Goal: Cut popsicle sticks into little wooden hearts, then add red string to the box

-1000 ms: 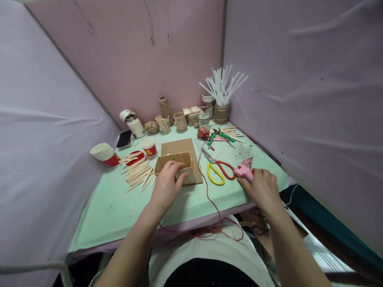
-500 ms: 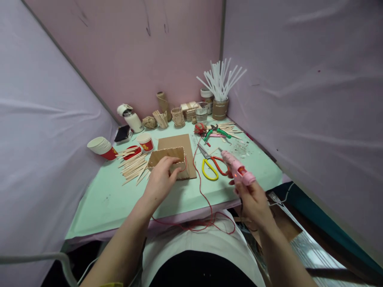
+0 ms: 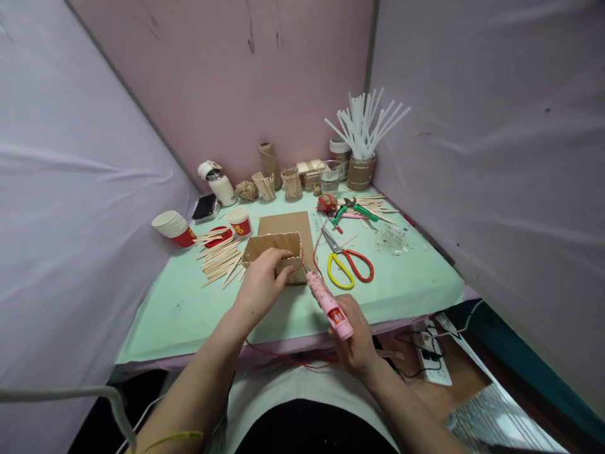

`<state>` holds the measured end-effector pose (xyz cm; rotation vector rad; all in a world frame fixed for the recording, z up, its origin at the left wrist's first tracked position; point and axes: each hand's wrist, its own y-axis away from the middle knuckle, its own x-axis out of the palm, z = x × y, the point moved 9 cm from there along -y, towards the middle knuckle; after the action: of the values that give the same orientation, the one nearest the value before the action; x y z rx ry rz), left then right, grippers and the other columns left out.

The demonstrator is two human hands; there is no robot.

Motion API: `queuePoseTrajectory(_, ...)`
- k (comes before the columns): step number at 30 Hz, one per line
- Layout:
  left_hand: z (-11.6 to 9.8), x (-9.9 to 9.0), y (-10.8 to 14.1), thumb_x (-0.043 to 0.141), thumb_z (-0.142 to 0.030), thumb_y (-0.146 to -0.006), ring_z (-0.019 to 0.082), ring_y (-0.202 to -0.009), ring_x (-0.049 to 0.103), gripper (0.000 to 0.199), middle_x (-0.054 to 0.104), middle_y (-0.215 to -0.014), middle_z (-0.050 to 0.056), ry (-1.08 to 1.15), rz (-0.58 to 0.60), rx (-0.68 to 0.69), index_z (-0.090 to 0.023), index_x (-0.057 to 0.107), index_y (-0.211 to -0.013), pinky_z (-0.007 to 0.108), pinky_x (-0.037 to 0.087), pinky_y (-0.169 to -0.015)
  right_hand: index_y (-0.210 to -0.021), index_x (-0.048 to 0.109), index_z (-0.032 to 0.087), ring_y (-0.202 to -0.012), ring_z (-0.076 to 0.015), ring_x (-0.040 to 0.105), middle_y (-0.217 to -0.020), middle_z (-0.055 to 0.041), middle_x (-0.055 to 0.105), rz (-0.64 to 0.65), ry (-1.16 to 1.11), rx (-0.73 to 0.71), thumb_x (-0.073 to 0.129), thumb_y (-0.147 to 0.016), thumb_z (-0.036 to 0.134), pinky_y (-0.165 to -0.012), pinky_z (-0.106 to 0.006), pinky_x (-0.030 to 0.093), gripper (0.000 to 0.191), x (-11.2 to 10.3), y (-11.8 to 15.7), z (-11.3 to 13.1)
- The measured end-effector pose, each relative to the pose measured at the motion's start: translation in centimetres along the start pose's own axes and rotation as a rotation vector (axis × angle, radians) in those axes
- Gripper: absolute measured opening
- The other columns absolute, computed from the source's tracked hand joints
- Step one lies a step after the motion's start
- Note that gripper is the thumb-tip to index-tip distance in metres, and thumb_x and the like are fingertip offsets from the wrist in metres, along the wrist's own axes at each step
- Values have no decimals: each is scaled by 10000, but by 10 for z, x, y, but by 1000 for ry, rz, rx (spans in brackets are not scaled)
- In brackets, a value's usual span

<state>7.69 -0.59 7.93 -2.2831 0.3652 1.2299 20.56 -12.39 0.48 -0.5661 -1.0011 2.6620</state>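
A box of wooden sticks [image 3: 271, 243] stands by the front edge of a brown cardboard sheet [image 3: 288, 222]. My left hand [image 3: 265, 274] pinches the box's near wall, fingers over its rim. Red yarn [image 3: 317, 246] runs along the box's right corner and down toward my lap. Wrapped round a pink glue gun [image 3: 328, 302], my right hand [image 3: 354, 331] holds it with the nozzle at or very near that right corner. Scissors [image 3: 350, 261] with yellow and red handles lie to the right of the box.
Loose sticks [image 3: 220, 258], a paper cup [image 3: 239, 222] and stacked cups [image 3: 174, 228] are at the left. Behind stand a bottle [image 3: 222, 188], a glass of water [image 3: 331, 180] and a jar of white sticks [image 3: 362, 171]. Green pliers [image 3: 354, 208] lie back right.
My right hand has brought the glue gun leftward from beyond the scissors to the box's right corner. My left hand keeps its place on the box. The view has shifted slightly.
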Motion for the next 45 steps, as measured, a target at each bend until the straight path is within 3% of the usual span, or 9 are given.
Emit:
queuePoseTrajectory(5, -1, -1, 1, 568, -186, -843, 171, -739, 597, 189, 667, -969, 51, 15, 6, -7, -195, 628, -1022, 318, 478, -729, -1178, 460, 227, -837, -247, 542, -968, -90, 566, 25, 45, -59, 423, -890, 204, -727, -422, 468, 291, 9, -4, 3)
queuePoseTrajectory(13, -2, -1, 1, 562, -166, -845, 190, -814, 609, 196, 663, -976, 59, 24, 18, -5, -188, 629, -1028, 331, 482, -768, -1129, 475, 224, -807, -238, 529, -926, -73, 563, 30, 87, -46, 434, -890, 207, -688, -389, 443, 243, 13, -5, 1)
queuePoseTrajectory(45, -4, -2, 0, 570, -143, -837, 180, -812, 604, 209, 660, -973, 50, 5, 23, -14, -187, 637, -1030, 322, 488, -773, -1102, 480, 196, -776, -211, 477, -878, -58, 532, 15, 92, -75, 455, -883, 163, -672, -351, 404, 223, 14, -5, 3)
